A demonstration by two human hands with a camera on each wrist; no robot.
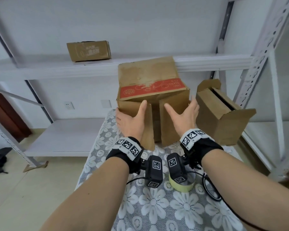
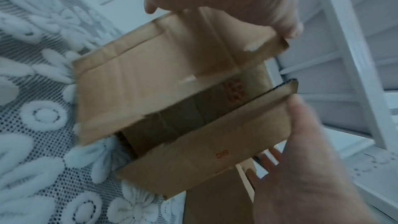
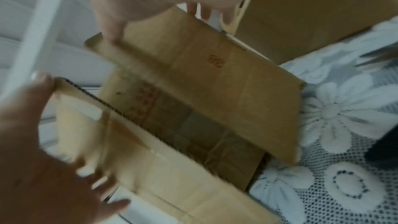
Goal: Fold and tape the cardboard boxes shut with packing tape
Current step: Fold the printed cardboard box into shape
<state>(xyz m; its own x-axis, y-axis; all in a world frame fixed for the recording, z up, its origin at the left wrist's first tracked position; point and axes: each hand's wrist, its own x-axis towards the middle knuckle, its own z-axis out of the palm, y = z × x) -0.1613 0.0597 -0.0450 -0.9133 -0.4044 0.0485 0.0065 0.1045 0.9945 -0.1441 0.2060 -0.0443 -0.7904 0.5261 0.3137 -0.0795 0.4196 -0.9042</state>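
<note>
both hands (image 1: 132,124) on box (image 1: 150,84), opening toward camera

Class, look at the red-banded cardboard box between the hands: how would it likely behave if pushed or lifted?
The red-banded box probably feels light: through the flap gap the wrist views show only bare cardboard. Its flaps look creased and worn, so likely floppy. It looks tipped toward the person, so it may rock or tip if the left hand and right hand let go.
</note>
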